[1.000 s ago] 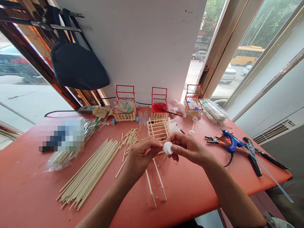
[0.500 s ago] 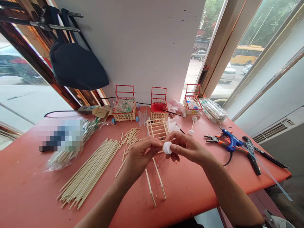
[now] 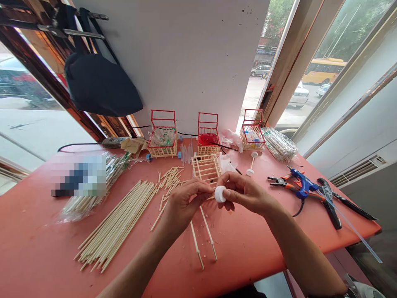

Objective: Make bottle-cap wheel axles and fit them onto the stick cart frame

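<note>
My right hand (image 3: 240, 192) pinches a white plastic bottle cap (image 3: 220, 194) between thumb and fingers, over the middle of the table. Close to its left side, the fingertips of my left hand (image 3: 187, 198) are pressed together; what they hold, if anything, is too small to make out. Just behind both hands stands a small frame of wooden sticks (image 3: 206, 164). Two long sticks (image 3: 196, 246) lie in front of it, partly hidden by my hands. A short stick with a white cap at each end (image 3: 252, 162) rests to the back right.
Bundled wooden sticks (image 3: 119, 223) and short cut pieces (image 3: 170, 180) lie to the left. Three small stick baskets with red handles stand along the wall, one holding a red item (image 3: 207, 139). At right are a blue glue gun (image 3: 304, 184), pliers (image 3: 277, 182) and a clear glue stick (image 3: 356, 234).
The bottle cap in my right hand has shifted very slightly to the right. My left hand stays in nearly the same place.
</note>
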The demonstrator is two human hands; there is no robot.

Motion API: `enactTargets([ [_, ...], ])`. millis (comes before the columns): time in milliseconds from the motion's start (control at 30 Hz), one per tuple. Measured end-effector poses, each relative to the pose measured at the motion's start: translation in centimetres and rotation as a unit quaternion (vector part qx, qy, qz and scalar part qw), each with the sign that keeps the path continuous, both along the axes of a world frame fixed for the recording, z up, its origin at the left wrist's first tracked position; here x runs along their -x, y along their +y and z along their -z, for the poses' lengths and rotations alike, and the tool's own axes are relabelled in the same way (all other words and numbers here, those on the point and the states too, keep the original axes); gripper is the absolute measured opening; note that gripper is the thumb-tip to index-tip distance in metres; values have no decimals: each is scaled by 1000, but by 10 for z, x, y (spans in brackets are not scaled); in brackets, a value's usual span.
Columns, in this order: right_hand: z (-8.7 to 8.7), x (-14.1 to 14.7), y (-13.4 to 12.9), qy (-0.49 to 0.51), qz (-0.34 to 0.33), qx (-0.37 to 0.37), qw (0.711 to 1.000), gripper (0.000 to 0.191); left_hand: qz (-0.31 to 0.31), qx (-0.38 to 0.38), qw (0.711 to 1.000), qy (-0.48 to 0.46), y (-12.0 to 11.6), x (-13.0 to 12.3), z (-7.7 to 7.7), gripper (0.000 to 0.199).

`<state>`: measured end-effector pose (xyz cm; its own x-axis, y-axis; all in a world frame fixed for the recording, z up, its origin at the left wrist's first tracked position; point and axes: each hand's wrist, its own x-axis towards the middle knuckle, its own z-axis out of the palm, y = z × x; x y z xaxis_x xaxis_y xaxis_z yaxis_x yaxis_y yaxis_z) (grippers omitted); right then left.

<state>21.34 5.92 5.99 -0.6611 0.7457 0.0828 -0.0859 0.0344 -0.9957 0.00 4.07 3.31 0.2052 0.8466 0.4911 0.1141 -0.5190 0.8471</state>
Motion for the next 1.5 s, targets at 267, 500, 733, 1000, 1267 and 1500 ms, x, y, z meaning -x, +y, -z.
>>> enactTargets([
  [267,-1,1,-1,6,4,-10,1000,33,6,-10,1000,11,0,1,2,12],
  [500,2,2,1,8,2,-11,1000,35,15,-8,1000,5,5,3,6,12],
  [733,0,1,1,5,-2,-13,1000,38,10,-6,1000,6,6,5,9,12],
  [1000,2,1,2,14,1,-3,1000,34,11,-11,1000,9,5,3,6,14],
  [1267,2,3,1,3,14,-10,1000,36,-5,-25,999,20,2,3,1,14],
  [1500,2,4,0,14,17,-4,1000,33,-14,-36,999,29,1,3,-1,15],
])
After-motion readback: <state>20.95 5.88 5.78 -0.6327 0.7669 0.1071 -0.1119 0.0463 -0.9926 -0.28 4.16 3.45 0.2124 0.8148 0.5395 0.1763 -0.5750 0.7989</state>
